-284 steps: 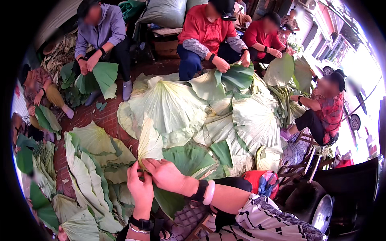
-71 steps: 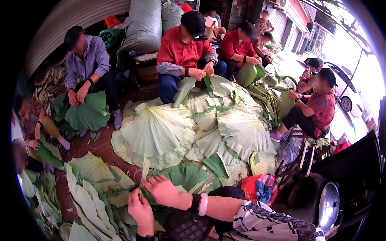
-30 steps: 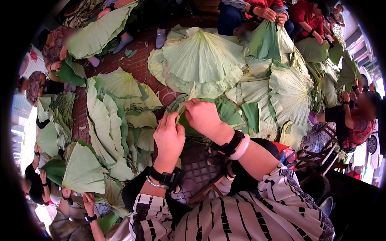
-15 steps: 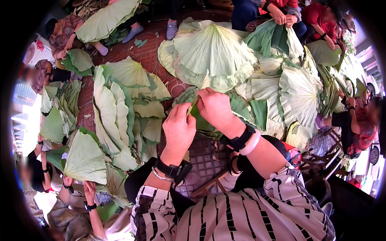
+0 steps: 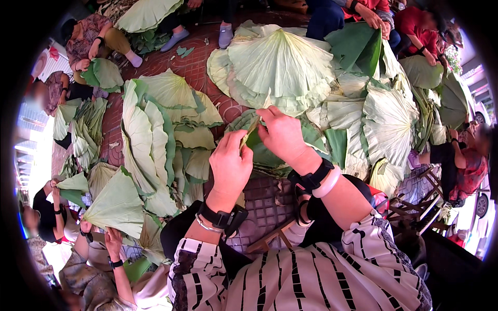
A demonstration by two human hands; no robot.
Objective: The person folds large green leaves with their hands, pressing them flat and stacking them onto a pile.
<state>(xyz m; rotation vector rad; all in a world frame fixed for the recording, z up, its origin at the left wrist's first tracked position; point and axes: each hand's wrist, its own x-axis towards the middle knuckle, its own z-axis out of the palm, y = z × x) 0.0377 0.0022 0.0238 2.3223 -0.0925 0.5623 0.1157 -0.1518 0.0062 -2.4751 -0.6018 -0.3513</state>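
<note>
Near the middle, a narrow folded lotus leaf [image 5: 252, 128] runs between my two hands, its pale pointed tip sticking up past my right fingers. My left hand [image 5: 230, 159] is closed in a pinch on its lower part. Slightly higher and to the right, my right hand [image 5: 283, 135] pinches it near the tip. How the leaf is folded inside my fingers is hidden. Just beyond my hands lies a broad stack of pale green lotus leaves [image 5: 280, 65]. Darker green leaves [image 5: 264, 155] show beneath my wrists.
Another stack of leaves [image 5: 148, 140] lies to the left, and more pale leaves [image 5: 389, 116] to the right. Several people sit around; one at lower left holds a folded leaf [image 5: 118, 205]. A wooden stool [image 5: 271, 238] stands near my legs on the tiled floor [image 5: 259, 205].
My right hand has shifted slightly right along the folded leaf; my left hand stays nearly still. At upper right a person's green leaf has spread wider, and a person at far right has raised a leaf.
</note>
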